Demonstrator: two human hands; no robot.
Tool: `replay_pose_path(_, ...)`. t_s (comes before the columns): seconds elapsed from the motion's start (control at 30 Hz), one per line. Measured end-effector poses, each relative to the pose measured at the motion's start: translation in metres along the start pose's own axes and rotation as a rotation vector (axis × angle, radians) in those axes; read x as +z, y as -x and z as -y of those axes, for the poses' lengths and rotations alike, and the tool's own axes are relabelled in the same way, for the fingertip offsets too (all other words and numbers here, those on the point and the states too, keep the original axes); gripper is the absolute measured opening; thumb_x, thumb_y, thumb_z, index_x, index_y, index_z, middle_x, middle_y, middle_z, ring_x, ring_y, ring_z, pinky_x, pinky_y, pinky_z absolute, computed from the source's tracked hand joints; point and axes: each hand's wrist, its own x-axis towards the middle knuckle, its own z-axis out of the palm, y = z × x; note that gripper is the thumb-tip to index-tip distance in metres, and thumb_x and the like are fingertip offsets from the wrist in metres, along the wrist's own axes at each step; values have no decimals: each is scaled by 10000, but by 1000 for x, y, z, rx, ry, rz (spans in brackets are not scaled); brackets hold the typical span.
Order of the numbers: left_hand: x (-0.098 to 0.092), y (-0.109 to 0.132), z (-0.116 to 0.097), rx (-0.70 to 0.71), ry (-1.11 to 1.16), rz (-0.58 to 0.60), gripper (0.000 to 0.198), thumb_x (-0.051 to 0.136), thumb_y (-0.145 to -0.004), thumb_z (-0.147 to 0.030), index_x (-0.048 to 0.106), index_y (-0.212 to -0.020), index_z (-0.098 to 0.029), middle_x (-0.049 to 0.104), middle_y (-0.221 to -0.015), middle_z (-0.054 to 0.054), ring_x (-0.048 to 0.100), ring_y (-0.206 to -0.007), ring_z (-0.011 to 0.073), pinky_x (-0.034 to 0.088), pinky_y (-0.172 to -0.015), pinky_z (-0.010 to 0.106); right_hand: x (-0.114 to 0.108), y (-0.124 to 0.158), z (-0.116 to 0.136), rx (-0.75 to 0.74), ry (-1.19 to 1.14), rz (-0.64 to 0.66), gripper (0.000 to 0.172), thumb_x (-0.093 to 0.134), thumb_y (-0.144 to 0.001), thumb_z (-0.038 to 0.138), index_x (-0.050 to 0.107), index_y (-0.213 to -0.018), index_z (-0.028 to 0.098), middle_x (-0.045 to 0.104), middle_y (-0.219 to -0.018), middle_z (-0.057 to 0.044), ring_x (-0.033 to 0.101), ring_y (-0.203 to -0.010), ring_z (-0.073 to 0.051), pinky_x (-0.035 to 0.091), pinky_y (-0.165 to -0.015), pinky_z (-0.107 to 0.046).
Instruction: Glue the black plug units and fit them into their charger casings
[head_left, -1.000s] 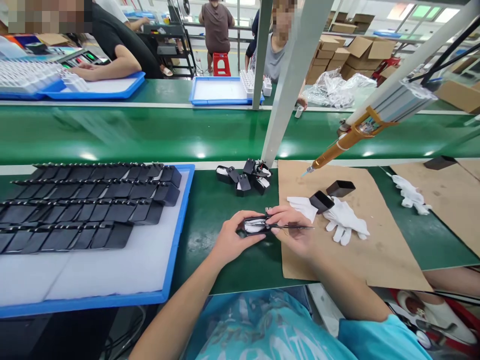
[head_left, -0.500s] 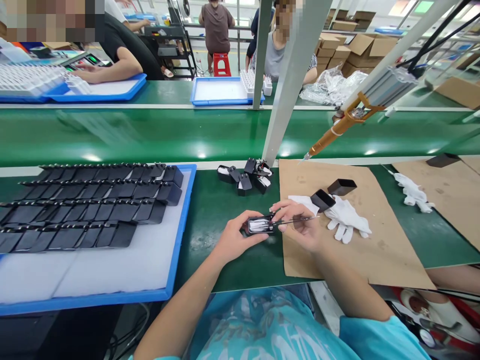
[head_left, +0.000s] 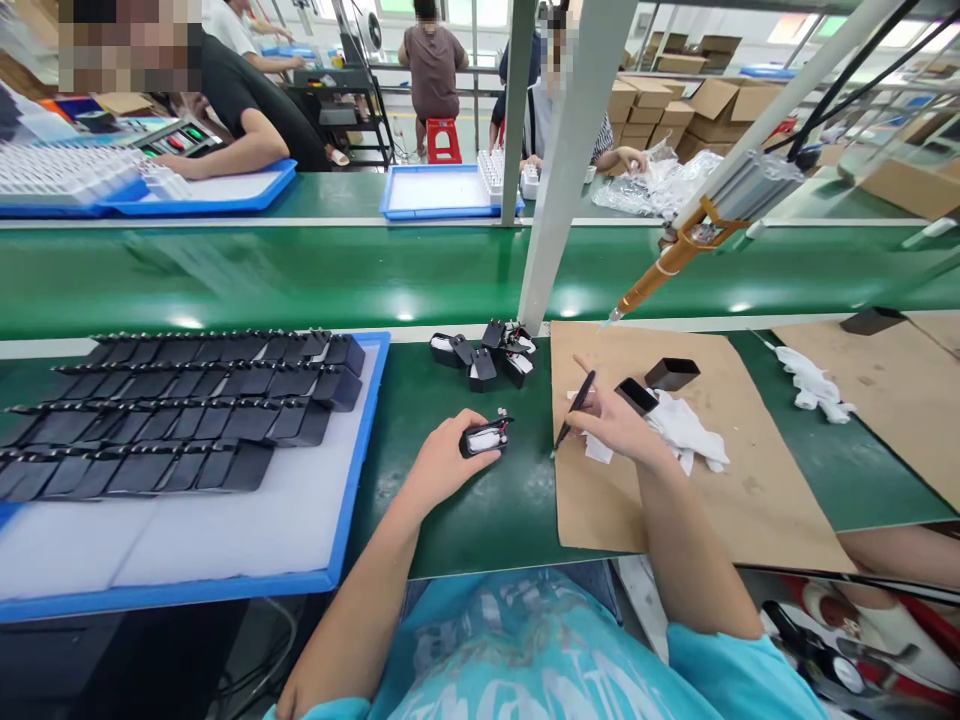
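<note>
My left hand (head_left: pixel 441 462) is wrapped round a small black case (head_left: pixel 484 438) above the green bench. White material shows in its open top, and small parts stick up at its right end. Apart from it, over the cardboard's left edge, my right hand (head_left: pixel 613 418) grips a slim black pen-like tool (head_left: pixel 576 410), its thin tip slanting down to the left. The right index finger stretches forward. Beyond the left hand lies a loose cluster of similar black cases (head_left: pixel 484 368), several with white inside. Two hollow black sleeves (head_left: pixel 673 374) and a white glove (head_left: pixel 686 432) lie beside the right hand.
At left, a blue-rimmed tray (head_left: pixel 358 470) carries rows of black cases (head_left: pixel 247 385). An orange-brown dispenser (head_left: pixel 660 275) hangs over the brown cardboard sheet (head_left: pixel 720 520). A grey post (head_left: pixel 559 220) rises behind the bench. Co-workers sit across the green conveyor (head_left: pixel 337 270).
My hands have moved apart: the left took the black case leftward, and the right drew the tool away from it, its tip swinging from rightward to down-left.
</note>
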Motion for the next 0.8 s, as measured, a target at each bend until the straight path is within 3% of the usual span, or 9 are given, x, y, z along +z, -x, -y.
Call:
replay_pose_path(0.13, -5, -4, 6, -53, 86, 68, 492, 773, -677, -451, 637, -1110, -261, 674, -1175, 52, 622, -1041, 274, 466, -932, 374, -15, 5, 2, 131, 405, 149, 884, 543, -784, 156, 90, -1542, 134, 674, -576, 49, 639, -514, -168, 481, -516, -259)
replay_pose_path(0.23, -2, -13, 6, -49, 193, 97, 588, 745, -727, -428, 572, -1265, -269, 602, -1341, 80, 543, -1252, 282, 385, -1073, 403, -25, 7, 3, 174, 459, 139, 796, 568, -841, 292, 189, -1524, 142, 685, -572, 37, 638, -521, -183, 485, -530, -281)
replay_pose_path(0.3, 3, -20, 4, -7, 226, 135, 533, 705, -775, -407, 571, -1270, -260, 606, -1342, 91, 541, -1268, 266, 386, -1081, 397, -30, 7, 2, 138, 454, -79, 589, 557, -866, 403, 433, -1402, 191, 677, -601, 19, 637, -564, -186, 503, -572, -299)
replay_pose_path(0.37, 8, -24, 3, 45, 224, 164, 410, 645, -826, -380, 598, -1207, -237, 657, -1266, 95, 597, -1198, 246, 432, -1033, 380, -36, 6, 1, 45, 360, -398, 420, 563, -863, 451, 576, -1208, 212, 671, -694, -10, 647, -650, -185, 529, -630, -314)
replay_pose_path(0.43, 13, -25, 3, 104, 182, 135, 318, 595, -854, -336, 600, -1150, -220, 709, -1148, 85, 650, -1096, 228, 468, -974, 363, -42, 4, 3, -92, 193, -662, 403, 598, -841, 447, 551, -1174, 225, 664, -869, -43, 660, -776, -194, 553, -659, -324)
replay_pose_path(0.53, 17, -23, 4, 205, 51, 27, 267, 563, -842, -246, 580, -1107, -214, 718, -998, 48, 673, -955, 197, 482, -913, 337, -58, -3, 10, -286, 45, -838, 569, 649, -811, 400, 409, -1314, 287, 583, -1187, -93, 630, -1038, -233, 579, -736, -363)
replay_pose_path(0.67, 15, -17, 1, 313, -205, -12, 264, 492, -806, -120, 609, -1031, -195, 661, -997, 57, 619, -937, 186, 477, -890, 335, -84, -32, 13, -385, 19, -793, 769, 695, -764, 390, 289, -1417, 372, 403, -1441, -88, 470, -1310, -300, 512, -958, -507)
replay_pose_path(0.8, 8, -4, -6, 395, -472, 27, 434, 446, -885, -139, 519, -1309, -197, 646, -1174, 91, 533, -1082, 238, 440, -947, 428, -94, -65, 8, -382, -64, -573, 825, 700, -724, 374, 272, -1424, 453, 349, -1503, -22, 393, -1377, -309, 437, -1047, -563)
